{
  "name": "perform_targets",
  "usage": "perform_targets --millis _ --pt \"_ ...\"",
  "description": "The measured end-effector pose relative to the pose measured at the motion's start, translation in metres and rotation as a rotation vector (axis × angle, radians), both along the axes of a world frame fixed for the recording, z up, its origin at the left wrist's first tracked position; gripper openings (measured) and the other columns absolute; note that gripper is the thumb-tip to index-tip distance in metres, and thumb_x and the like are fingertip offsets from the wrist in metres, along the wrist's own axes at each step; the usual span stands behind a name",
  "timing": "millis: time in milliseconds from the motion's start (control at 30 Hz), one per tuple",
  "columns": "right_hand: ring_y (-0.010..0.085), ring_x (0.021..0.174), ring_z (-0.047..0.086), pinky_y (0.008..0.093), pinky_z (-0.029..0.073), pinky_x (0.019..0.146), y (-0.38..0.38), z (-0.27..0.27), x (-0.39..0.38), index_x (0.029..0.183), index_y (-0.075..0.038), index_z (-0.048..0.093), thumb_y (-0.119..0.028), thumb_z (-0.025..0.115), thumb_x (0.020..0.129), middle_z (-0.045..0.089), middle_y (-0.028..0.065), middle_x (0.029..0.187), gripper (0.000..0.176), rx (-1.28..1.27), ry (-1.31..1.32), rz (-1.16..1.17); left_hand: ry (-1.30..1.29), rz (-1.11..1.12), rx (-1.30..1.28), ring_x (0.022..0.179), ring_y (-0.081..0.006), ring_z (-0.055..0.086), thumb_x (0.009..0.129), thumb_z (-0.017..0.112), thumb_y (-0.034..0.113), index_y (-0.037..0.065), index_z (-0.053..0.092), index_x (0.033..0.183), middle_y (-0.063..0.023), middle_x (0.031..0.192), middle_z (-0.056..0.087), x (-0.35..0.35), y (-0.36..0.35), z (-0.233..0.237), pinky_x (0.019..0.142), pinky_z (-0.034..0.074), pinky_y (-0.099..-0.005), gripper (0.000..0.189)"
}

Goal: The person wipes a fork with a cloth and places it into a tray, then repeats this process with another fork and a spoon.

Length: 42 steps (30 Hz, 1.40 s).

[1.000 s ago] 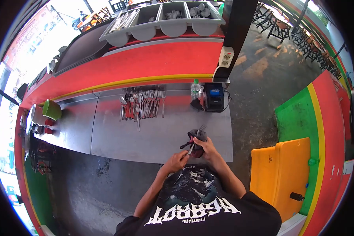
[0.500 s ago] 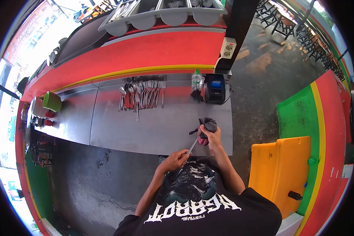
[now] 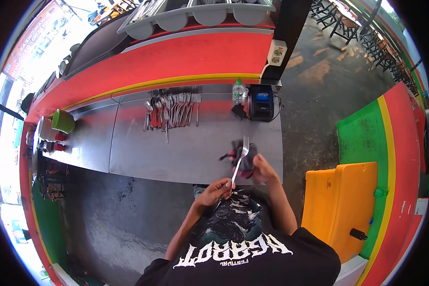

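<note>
Holding fork [image 3: 238,165] and cloth [image 3: 249,155] over the bench [image 3: 176,152]
My left hand [image 3: 217,189] pinched the fork handle; my right hand [image 3: 263,170] clenched the cloth

A stainless-steel counter [image 3: 143,157] runs below a red wall panel [image 3: 195,62] edged with a yellow stripe [image 3: 176,85]; a black pillar [image 3: 293,24] rises at the counter's right end, carrying a white socket [image 3: 277,52]; the floor [image 3: 314,109] is grey, stained concrete; at right a low wall [image 3: 362,138] is painted green, yellow and red, with a yellow plastic box [image 3: 341,205] just beside it; dark chairs [image 3: 381,43] stand beyond; hard daylight pours in from the upper left.
</note>
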State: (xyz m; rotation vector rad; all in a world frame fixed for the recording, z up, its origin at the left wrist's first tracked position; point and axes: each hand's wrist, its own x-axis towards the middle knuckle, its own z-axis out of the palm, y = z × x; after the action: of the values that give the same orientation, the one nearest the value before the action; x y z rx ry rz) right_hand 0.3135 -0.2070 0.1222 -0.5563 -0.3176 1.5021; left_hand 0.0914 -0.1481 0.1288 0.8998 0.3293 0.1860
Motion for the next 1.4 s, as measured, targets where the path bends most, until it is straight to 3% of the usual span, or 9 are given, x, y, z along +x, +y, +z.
perform_targets --millis 133,300,400,467,600,700,1100,1333,1400 --pt "0.0225 0.108 0.066 0.0377 0.054 0.095 -0.002 -0.002 -0.007 0.128 0.001 0.051 -0.021 0.079 0.085 0.069 0.0130 0.104 0.056 0.064 -0.012 0.522 0.013 -0.124 -0.152 0.064 -0.0091 0.037 0.110 0.036 0.031 0.006 0.050 0.093 0.0039 0.068 0.036 0.000 0.007 -0.009 0.062 0.034 -0.0251 0.034" --pt "0.0147 0.082 0.067 0.0315 0.056 0.075 0.011 0.001 -0.018 0.111 -0.002 0.062 -0.017 0.082 0.083 0.067 0.0036 0.094 0.038 -0.117 -0.378 0.162 0.018 0.053 -0.221 0.065 -0.0100 0.040 0.109 0.036 0.034 0.005 0.053 0.093 0.0025 0.068 0.040 0.005 -0.004 -0.012 0.064 0.035 -0.0267 0.038" --pt "0.0118 0.080 0.064 0.0290 0.054 0.073 0.017 0.001 -0.023 0.108 -0.003 0.064 -0.018 0.081 0.083 0.066 0.0017 0.093 0.034 -0.170 -0.339 0.079 0.177 0.259 0.012 0.067 -0.0105 0.044 0.107 0.044 0.034 0.005 0.053 0.097 0.0023 0.072 0.044 0.012 -0.011 -0.006 0.063 0.038 -0.0275 0.032" --pt "0.0109 0.083 0.064 0.0277 0.053 0.075 0.017 -0.003 -0.019 0.108 -0.004 0.064 -0.018 0.081 0.084 0.067 0.0017 0.093 0.032 -0.179 -0.292 0.125 0.249 0.259 0.167 0.067 -0.0103 0.046 0.106 0.045 0.029 0.004 0.055 0.098 0.0017 0.073 0.048 0.012 -0.009 -0.005 0.063 0.040 -0.0276 0.028" --pt "0.0106 0.085 0.063 0.0257 0.052 0.076 0.021 -0.001 -0.024 0.107 -0.004 0.063 -0.017 0.079 0.085 0.066 0.0013 0.094 0.030 -0.223 -0.325 -0.116 0.421 0.264 0.660 0.061 -0.0144 0.049 0.104 0.046 0.020 0.001 0.059 0.095 -0.0043 0.068 0.053 0.008 -0.006 -0.001 0.059 0.042 -0.0328 0.025" --pt "0.0103 0.084 0.063 0.0257 0.052 0.076 0.021 -0.001 -0.021 0.109 -0.005 0.063 -0.016 0.078 0.086 0.066 0.0015 0.095 0.030 -0.262 -0.242 -0.263 0.453 0.181 0.808 0.061 -0.0182 0.053 0.102 0.048 0.017 0.000 0.060 0.094 -0.0108 0.068 0.057 0.003 -0.004 0.006 0.061 0.045 -0.0354 0.021" --pt "0.0120 0.075 0.061 0.0272 0.051 0.068 0.011 -0.006 0.004 0.108 -0.008 0.062 -0.024 0.075 0.089 0.062 0.0004 0.089 0.028 -0.300 -0.072 -0.331 0.383 0.095 0.815 0.065 -0.0171 0.052 0.100 0.048 0.019 -0.001 0.057 0.093 -0.0094 0.071 0.055 -0.008 -0.001 0.015 0.064 0.044 -0.0333 0.023" --pt "0.0147 0.080 0.061 0.0329 0.052 0.070 0.015 -0.032 0.032 0.101 -0.010 0.062 -0.031 0.068 0.094 0.063 0.0016 0.085 0.022 -0.265 0.235 -0.532 0.362 -0.003 0.535 0.064 -0.0100 0.045 0.106 0.046 0.025 0.002 0.057 0.093 -0.0006 0.068 0.048 -0.024 0.002 0.004 0.062 0.040 -0.0272 0.029" --pt "0.0175 0.089 0.062 0.0346 0.051 0.080 0.013 -0.030 0.036 0.113 -0.009 0.061 -0.035 0.062 0.097 0.064 0.0039 0.097 0.030 -0.202 0.214 -0.495 0.273 0.054 0.434 0.066 -0.0078 0.044 0.107 0.045 0.029 0.003 0.057 0.093 0.0018 0.070 0.048 -0.027 -0.002 -0.003 0.063 0.040 -0.0253 0.032"
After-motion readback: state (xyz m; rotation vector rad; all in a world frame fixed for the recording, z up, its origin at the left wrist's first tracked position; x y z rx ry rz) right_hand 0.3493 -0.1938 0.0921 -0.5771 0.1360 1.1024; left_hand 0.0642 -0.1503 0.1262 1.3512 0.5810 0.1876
